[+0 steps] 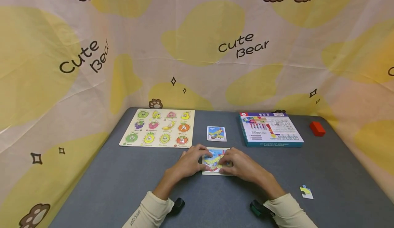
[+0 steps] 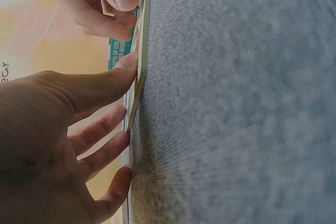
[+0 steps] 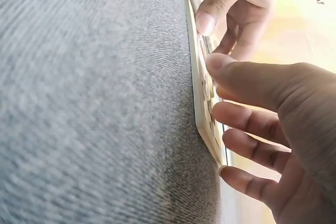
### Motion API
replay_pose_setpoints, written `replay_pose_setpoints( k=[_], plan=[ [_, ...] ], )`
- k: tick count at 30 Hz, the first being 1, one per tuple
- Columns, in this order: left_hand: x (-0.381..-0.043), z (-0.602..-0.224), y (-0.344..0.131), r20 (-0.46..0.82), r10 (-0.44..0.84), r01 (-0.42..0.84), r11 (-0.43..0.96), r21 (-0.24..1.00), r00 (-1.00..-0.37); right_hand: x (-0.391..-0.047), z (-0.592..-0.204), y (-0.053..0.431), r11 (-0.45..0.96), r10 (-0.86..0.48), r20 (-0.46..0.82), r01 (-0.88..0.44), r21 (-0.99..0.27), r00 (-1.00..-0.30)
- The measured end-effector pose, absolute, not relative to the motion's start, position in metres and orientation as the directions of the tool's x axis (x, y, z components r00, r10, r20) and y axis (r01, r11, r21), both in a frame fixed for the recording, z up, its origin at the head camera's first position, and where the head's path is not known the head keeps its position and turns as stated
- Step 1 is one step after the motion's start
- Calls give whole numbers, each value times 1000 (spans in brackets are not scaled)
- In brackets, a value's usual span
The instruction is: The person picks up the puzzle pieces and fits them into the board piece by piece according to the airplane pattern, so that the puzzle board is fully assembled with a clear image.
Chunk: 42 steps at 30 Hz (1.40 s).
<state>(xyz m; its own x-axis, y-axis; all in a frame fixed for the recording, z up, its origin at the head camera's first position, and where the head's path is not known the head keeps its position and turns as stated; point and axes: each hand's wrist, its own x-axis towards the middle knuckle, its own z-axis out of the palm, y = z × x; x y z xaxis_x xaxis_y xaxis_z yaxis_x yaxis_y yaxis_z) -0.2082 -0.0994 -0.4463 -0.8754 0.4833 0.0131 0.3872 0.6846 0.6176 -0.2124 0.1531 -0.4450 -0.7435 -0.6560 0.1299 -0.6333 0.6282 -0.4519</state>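
Note:
A small jigsaw puzzle board [image 1: 210, 173] with a colourful airplane picture lies flat between the two hands. My left hand [image 1: 192, 161] rests at its left side, thumb and forefinger touching the top while the other fingers spread near the edge. From the right, my right hand [image 1: 241, 164] pinches a puzzle piece [image 3: 206, 88] between thumb and fingers, over the board's right part. That piece stands slightly proud of the board in the right wrist view, and the fingers partly hide it. Just behind the board lies a matching airplane picture card [image 1: 216, 133].
One loose puzzle piece [image 1: 307, 194] lies at the right front of the grey table [image 1: 123, 193]. At the back left is a fruit picture board [image 1: 158, 129]. A flat toy box [image 1: 271, 130] and a red block [image 1: 317, 129] occupy the back right, before a patterned cloth wall.

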Motion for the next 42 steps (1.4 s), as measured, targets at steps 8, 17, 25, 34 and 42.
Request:
replay_pose_setpoints(
  k=[8, 17, 25, 34, 42],
  plan=[
    [-208, -445, -99, 21, 489, 397, 681, 615, -872, -213, -448, 151, 600, -677, 165, -668, -441, -717],
    [-209, -446, -101, 12, 499, 401, 681, 614, -866, -210, -452, 147, 624, -643, 159, -632, -459, -749],
    [-208, -446, -100, 3, 506, 396, 673, 625, -863, -209, -450, 150, 646, -634, 167, -635, -423, -755],
    [-208, -443, -97, 39, 545, 464, 672, 577, -838, -208, -451, 150, 677, -580, 150, -576, -457, -801],
    [-209, -443, -96, 17, 547, 463, 691, 555, -837, -208, -448, 149, 689, -563, 135, -553, -468, -816]
  ],
)
